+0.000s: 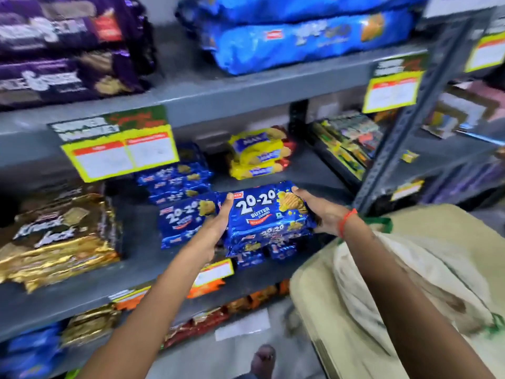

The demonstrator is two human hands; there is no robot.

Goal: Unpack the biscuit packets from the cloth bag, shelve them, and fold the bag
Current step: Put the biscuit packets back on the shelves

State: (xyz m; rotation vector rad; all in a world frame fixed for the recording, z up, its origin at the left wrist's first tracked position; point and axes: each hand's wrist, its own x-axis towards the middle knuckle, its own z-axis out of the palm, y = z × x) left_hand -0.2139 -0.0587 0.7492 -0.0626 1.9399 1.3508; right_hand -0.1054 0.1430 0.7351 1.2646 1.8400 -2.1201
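Right now I am holding a stack of blue biscuit packets (266, 217) between both hands, above the front edge of the middle shelf (142, 242). I can count at least three layers in the stack, with two smaller packet ends showing at the bottom; the exact number I cannot tell. My left hand (218, 222) is pressing flat against the left end, fingers together and thumb over the top. My right hand (317, 212) is clamping the right end, fingers curled over the top corner.

On the shelf just left of the stack, one matching blue packet pile (185, 220) is lying near the front edge, and a second blue pile (175, 181) is sitting behind it toward the back. A yellow packet stack (259, 153) is standing at the back, right of middle. Bare grey shelf is showing between the yellow stack and my stack, and at the right end beside the upright post (404, 127). Gold packets (57, 236) are filling the left end of the shelf.

The cloth bag (410, 269) is hanging under my right forearm, beige with green trim, off the shelf. A price tag (120, 151) is hanging from the shelf above, over the left half.
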